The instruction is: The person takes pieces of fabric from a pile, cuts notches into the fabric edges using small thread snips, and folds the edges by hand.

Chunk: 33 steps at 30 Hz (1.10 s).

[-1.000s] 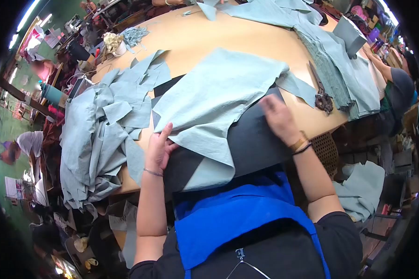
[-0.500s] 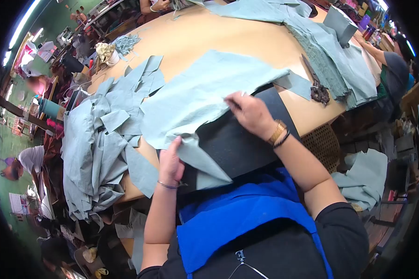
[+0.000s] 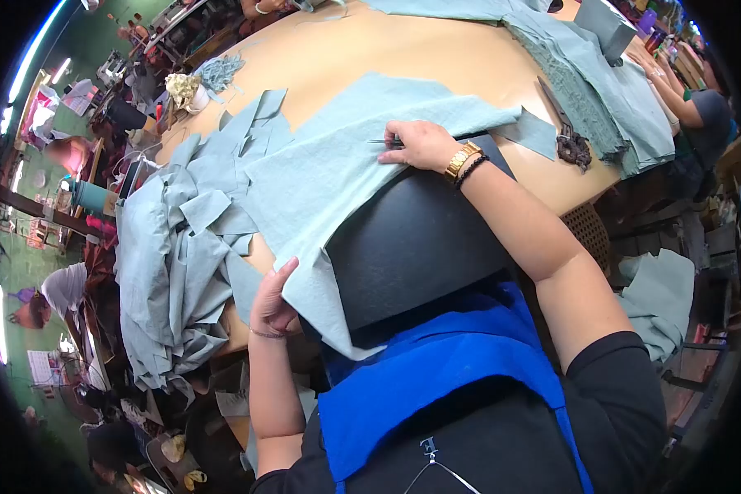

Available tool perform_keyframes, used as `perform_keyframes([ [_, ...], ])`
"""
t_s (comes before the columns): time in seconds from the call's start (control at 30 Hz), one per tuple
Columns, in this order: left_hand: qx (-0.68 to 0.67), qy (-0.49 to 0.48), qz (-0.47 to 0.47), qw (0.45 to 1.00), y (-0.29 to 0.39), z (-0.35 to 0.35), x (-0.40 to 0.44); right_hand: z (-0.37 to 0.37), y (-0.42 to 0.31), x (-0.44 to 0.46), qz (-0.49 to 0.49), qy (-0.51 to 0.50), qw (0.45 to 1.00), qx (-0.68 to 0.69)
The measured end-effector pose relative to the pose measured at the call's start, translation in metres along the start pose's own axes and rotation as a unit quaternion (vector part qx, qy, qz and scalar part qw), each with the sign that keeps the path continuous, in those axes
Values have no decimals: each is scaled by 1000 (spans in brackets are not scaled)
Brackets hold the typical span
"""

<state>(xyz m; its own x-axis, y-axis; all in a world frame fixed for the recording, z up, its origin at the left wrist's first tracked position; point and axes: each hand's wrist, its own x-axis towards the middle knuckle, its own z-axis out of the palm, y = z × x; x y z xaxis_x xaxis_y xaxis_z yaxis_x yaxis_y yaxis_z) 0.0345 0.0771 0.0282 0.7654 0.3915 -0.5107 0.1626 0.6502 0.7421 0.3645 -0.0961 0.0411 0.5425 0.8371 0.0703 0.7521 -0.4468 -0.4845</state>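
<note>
I have the right hand closed on a thin tool, pale cloth beneath; the left hand touches the cloth's edge, grip unclear.

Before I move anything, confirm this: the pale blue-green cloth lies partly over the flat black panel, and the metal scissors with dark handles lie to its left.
The side is wrong: the head view shows the metal scissors with dark handles lying to the right of the flat black panel. The pale blue-green cloth does lie partly over the panel.
</note>
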Motion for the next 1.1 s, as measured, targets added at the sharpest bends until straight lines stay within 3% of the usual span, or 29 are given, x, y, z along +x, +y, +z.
perform_keyframes([
  [0.07, 129, 34, 85, 987, 7, 14, -11, 3, 8, -2, -35, 24, 997, 59],
  [0.1, 216, 103, 164, 957, 7, 9, -10, 1, 7, -4, -54, 35, 994, 87],
  [0.17, 371, 241, 303, 844, 3, -7, -8, 2, 8, -15, -92, 83, 986, 111],
  [0.23, 471, 328, 373, 729, 23, 28, -22, 6, 5, -31, -159, 112, 973, 124],
  [0.27, 496, 256, 502, 661, 31, 25, -11, 6, -4, -42, -163, 111, 973, 121],
  [0.33, 606, 144, 508, 595, 51, 47, 2, 10, -13, -52, -169, 76, 974, 134],
  [0.4, 637, 19, 481, 602, 51, 74, 35, 14, -17, -55, -190, 83, 971, 120],
  [0.47, 738, -10, 416, 531, 41, 94, 69, 15, -17, -57, -210, 89, 971, 65],
  [0.57, 764, -24, 343, 545, 28, 97, 116, 19, -14, -59, -235, 115, 965, -23],
  [0.77, 781, -3, 323, 535, 30, 85, 138, 20, -16, -57, -259, 124, 954, -84],
  [0.87, 785, -2, 320, 530, 35, 85, 138, 14, -14, -59, -301, 104, 944, -83],
  [0.97, 788, 3, 318, 527, 35, 86, 138, 2, -13, -63, -280, 38, 959, -20],
  [1.1, 794, 5, 327, 513, 32, 86, 137, 9, -18, -61, -262, 80, 962, 3],
])
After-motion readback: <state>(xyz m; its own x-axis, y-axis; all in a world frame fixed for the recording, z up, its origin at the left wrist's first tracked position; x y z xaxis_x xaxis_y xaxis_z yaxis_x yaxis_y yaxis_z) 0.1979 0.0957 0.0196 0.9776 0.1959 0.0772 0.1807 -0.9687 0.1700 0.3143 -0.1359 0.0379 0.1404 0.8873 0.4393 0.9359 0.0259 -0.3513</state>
